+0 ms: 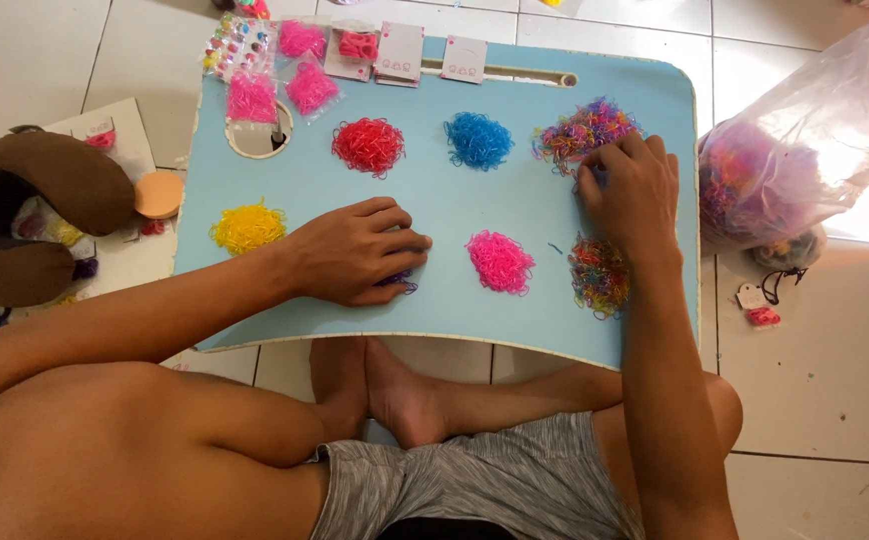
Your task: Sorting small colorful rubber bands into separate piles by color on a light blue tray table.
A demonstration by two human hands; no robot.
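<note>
A light blue lap table (pixel 545 320) carries heaps of tiny rubber bands sorted by colour: red (pixel 368 146), blue (pixel 479 140), yellow (pixel 248 228), pink (pixel 501 262). My left hand (pixel 355 252) lies over a small purple heap (pixel 400 283), fingers curled on it. My right hand (pixel 633 190) picks with its fingertips at the edge of a mixed multicolour heap (pixel 583 130). A second mixed heap (pixel 598 275) lies under my right wrist.
Small bags of pink bands (pixel 310 88) and cards (pixel 400 52) line the table's far edge, beside a round cup hole (pixel 255 140). A clear plastic bag of mixed bands (pixel 775 170) sits right on the tiled floor. A brown neck pillow (pixel 45 210) lies left.
</note>
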